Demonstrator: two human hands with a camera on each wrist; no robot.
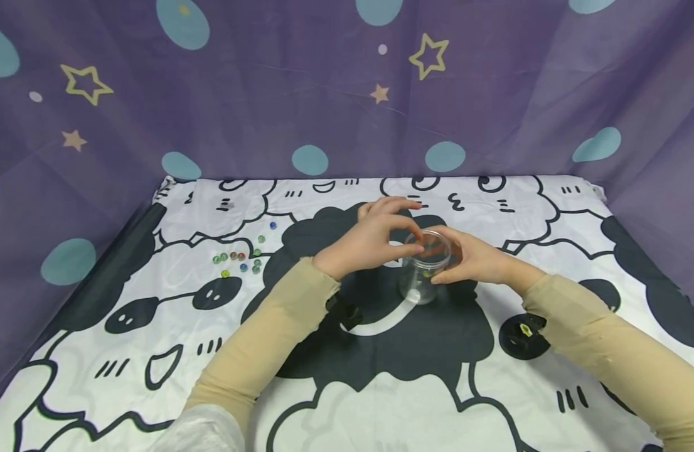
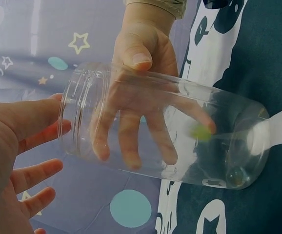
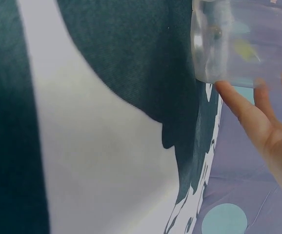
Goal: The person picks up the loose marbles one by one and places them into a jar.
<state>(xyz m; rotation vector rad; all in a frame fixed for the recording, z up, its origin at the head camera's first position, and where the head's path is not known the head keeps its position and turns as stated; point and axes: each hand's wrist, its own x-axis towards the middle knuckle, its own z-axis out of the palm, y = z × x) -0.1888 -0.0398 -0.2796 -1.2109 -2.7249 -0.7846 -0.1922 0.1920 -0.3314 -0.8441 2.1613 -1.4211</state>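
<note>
A clear plastic jar (image 1: pixel 417 285) stands upright on the cloth, its mouth uncovered. My right hand (image 1: pixel 482 258) grips it from the right, fingers around the far side and thumb on the near side. Over the mouth is my left hand (image 1: pixel 371 242), thumb and forefinger at the rim (image 2: pixel 65 114), the other fingers spread loosely, nothing seen held between them. A blurred yellow-green marble (image 2: pixel 201 132) shows inside the jar above its bottom. Another marble (image 2: pixel 236 177) lies on the jar's base. In the right wrist view both marbles appear through the wall.
Several loose glass marbles lie to the left on the cloth, among them a yellow one (image 1: pixel 225 274), a blue one (image 1: pixel 273 225) and a reddish one (image 1: pixel 241 256). The cartoon-printed cloth (image 1: pixel 369 414) covers the table. A purple curtain (image 1: pixel 324 94) hangs behind.
</note>
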